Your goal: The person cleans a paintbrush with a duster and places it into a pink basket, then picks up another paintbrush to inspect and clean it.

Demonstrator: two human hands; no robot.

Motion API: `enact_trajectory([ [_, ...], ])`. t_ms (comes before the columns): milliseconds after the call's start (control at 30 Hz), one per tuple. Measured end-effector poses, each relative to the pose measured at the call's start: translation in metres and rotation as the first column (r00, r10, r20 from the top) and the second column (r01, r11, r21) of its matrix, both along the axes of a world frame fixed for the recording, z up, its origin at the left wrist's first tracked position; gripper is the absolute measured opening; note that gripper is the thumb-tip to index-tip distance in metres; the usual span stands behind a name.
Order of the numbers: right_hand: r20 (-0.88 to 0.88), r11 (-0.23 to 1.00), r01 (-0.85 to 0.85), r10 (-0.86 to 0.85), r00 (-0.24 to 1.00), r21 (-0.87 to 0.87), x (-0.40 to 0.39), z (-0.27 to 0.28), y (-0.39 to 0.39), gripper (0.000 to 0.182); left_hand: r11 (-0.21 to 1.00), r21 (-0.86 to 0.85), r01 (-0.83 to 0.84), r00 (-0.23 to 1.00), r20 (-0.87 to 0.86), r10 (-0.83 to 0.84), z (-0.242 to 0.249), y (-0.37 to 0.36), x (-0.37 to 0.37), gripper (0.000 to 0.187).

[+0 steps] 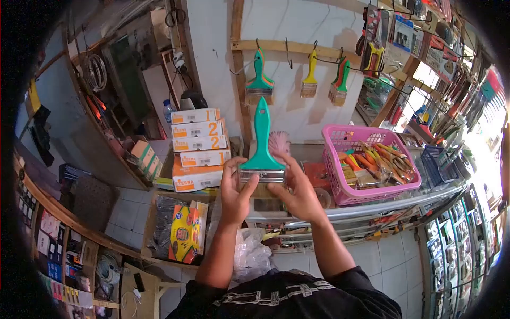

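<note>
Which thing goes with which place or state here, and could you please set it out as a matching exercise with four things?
Things
1. Plain green brush
2. Pink basket
3. Yellow brush on a hook
4. White and orange boxes

Places and states
A. Between two hanging green-and-orange brushes
B. Stacked in a pile
C. Handle up, between the left hand and the right hand
D. On the counter, with orange and yellow handles inside

Right pairs: 1-C; 2-D; 3-A; 4-B.
</note>
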State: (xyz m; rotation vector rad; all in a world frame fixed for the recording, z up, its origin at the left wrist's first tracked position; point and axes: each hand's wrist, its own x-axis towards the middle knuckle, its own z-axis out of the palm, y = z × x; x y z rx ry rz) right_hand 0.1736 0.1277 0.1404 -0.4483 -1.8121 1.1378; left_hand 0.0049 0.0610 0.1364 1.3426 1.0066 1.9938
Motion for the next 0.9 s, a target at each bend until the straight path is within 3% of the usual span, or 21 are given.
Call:
enact_trajectory([
  [167,-0.094,0.998,0.027,-0.021,0.995,0.061,-0.021,0.046,0.017,0.068,0.997,0.027,0.066,0.996,0.056,-0.068,0.024,0.027,-0.02,0.046],
  [300,-0.042,0.991,0.101,-0.098,0.994,0.084,-0.039,0.059,0.039,0.059,0.997,0.051,0.059,0.997,0.057,-0.061,0.04,0.043,-0.038,0.045],
  [400,-0.166,0.99,0.099,-0.081,0.983,0.1,-0.052,0.065,0.036,0.053,0.997,0.047,0.062,0.994,0.088,-0.066,0.05,0.051,-0.043,0.047],
  [600,-0.235,0.999,0.046,-0.049,0.971,-0.021,-0.064,0.067,0.044,0.05,0.999,0.001,0.053,0.992,0.113,-0.053,0.055,0.062,-0.049,0.045],
  [800,-0.182,0.994,0.105,-0.106,0.978,-0.015,-0.071,0.064,0.048,0.05,0.999,0.042,0.018,0.993,0.12,-0.023,0.049,0.069,-0.053,0.047],
  [900,-0.149,0.995,0.084,-0.091,0.985,-0.052,-0.071,0.071,0.04,0.054,0.995,0.03,0.094,0.979,0.178,-0.098,0.05,0.066,-0.056,0.045],
])
